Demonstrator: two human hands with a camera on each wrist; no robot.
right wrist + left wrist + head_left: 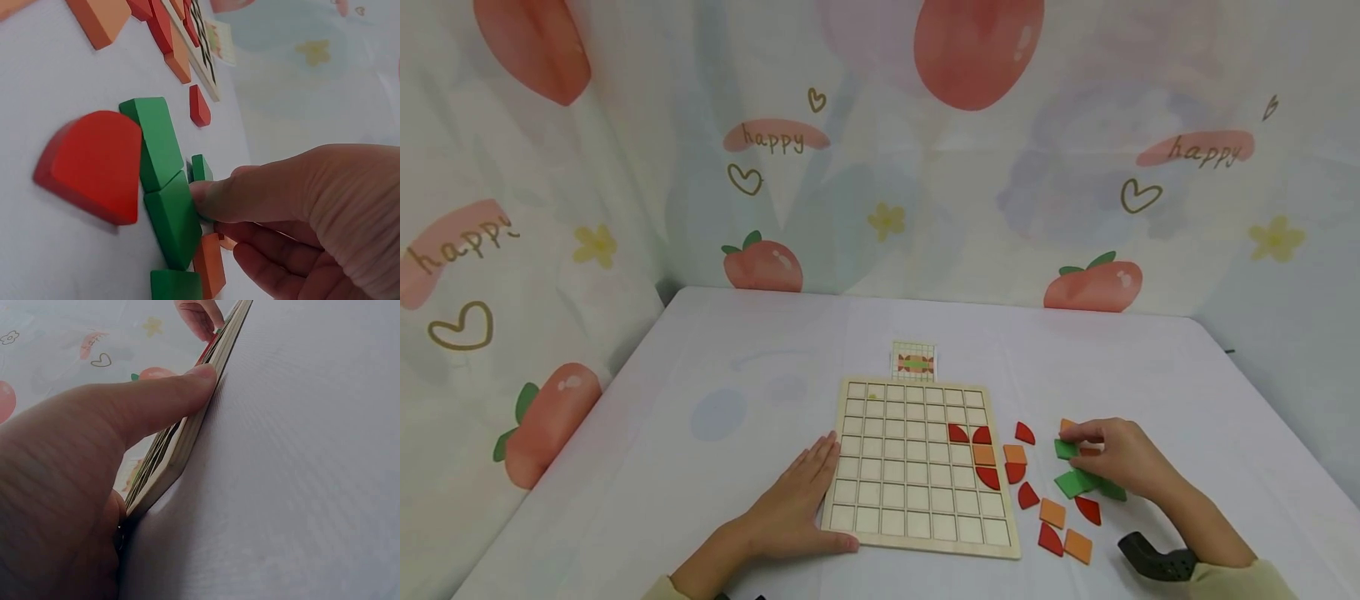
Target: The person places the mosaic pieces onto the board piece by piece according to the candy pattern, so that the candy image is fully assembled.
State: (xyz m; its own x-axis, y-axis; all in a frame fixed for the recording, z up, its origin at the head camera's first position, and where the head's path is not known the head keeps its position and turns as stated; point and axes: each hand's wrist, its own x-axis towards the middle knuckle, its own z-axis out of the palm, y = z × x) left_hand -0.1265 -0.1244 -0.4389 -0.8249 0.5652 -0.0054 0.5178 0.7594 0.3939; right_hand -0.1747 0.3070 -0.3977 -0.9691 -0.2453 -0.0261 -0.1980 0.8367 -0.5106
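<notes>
My left hand (797, 504) lies along the left edge of a wooden grid board (880, 540), fingers extended and thumb against its near edge. In the left wrist view the thumb (169, 403) presses the board's side. Three red quarter-circle pieces, one being a red piece (988, 477), and an orange square (983, 454) sit in cells at the board's right. Over the loose pieces, my right hand (1120, 454) pinches a green square (1065, 449) between thumb and fingers, which partly hide it. More green pieces (153, 144) lie just beside the thumb.
Beyond the board lies a pattern card (914, 362). Between board and right hand are scattered red quarter-circles (1051, 539) and orange squares (1078, 547). A black wrist device (1157, 562) sits by the right sleeve. Printed curtains (880, 167) stand behind the white table (760, 350).
</notes>
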